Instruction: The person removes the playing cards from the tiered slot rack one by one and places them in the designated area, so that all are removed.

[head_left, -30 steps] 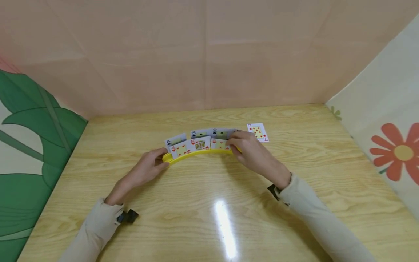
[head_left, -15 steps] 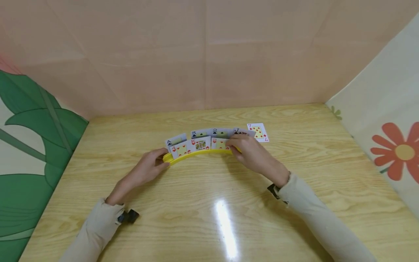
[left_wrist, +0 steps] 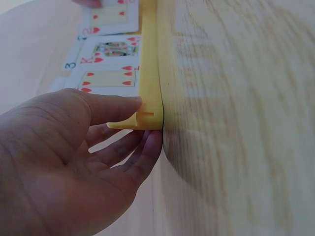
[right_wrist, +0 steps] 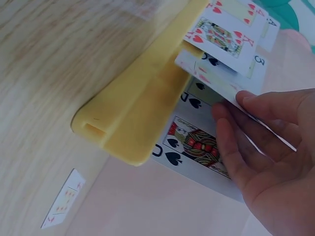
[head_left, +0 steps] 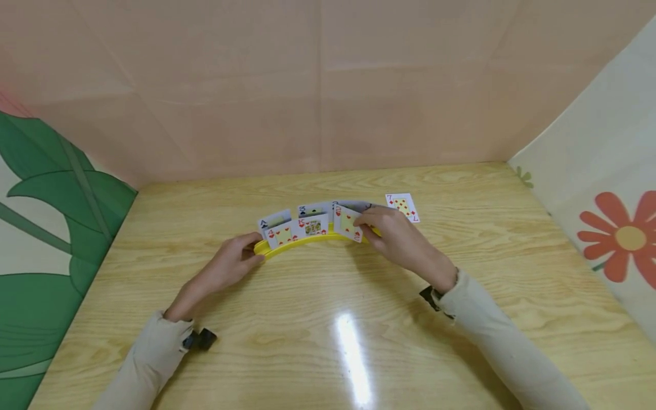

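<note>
A curved yellow card holder [head_left: 310, 238] stands on the table with two rows of playing cards. My left hand [head_left: 232, 261] grips its left end, thumb in front and fingers behind, as the left wrist view shows. Between thumb and fingers my right hand [head_left: 397, 236] pinches a hearts card [head_left: 347, 222], tilted at the front row. In the right wrist view its lower corner is at the holder's groove. The four of hearts [head_left: 281, 234] and king of hearts [head_left: 313, 226] stand left of it in front. Spades stand behind, among them the jack of spades [right_wrist: 194, 145], partly covered by my right fingers.
A seven of diamonds [head_left: 402, 206] lies face up on the wooden table [head_left: 287, 330], beyond the holder's right end. A pink wall covering [head_left: 246, 102] rises behind the table. Printed panels with leaves [head_left: 36, 228] and a flower [head_left: 630, 238] flank it.
The hearts card in my right hand has gone from standing in line with the front row to tilted, its left side raised and right side lower. My left hand stays on the holder.
</note>
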Tool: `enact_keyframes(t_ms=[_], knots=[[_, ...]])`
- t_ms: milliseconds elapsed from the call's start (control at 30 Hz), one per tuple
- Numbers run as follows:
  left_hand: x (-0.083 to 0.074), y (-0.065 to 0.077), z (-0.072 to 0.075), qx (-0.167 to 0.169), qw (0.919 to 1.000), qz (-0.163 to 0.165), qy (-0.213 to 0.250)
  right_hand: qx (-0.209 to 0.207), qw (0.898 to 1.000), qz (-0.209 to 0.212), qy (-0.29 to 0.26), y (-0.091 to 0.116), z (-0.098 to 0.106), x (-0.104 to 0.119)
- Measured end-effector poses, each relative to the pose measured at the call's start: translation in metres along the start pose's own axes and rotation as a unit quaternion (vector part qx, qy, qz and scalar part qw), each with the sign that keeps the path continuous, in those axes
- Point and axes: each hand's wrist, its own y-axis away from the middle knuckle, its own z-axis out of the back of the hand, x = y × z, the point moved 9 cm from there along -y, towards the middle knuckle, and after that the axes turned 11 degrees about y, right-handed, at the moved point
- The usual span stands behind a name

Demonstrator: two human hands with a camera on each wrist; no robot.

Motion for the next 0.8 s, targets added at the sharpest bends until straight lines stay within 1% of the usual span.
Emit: enact_keyframes(t_ms=[267, 467, 533, 800], knots=[[-0.003, 0.001, 0.0, 0.001, 1.0, -0.006, 0.003, 0.004, 1.0, -0.01, -0.015, 0.001, 0.009, 0.002], [-0.003, 0.001, -0.001, 0.003, 1.0, -0.007, 0.002, -0.029, 0.999, -0.014, -0.032, 0.003, 0.021, 0.001], [-0.003, 0.001, -0.001, 0.001, 1.0, -0.002, 0.004, -0.04, 0.998, -0.017, -0.037, 0.003, 0.025, 0.0], [-0.002, 0.001, 0.0, 0.0, 1.0, -0.003, 0.006, -0.067, 0.996, -0.022, -0.058, 0.005, 0.037, -0.003]])
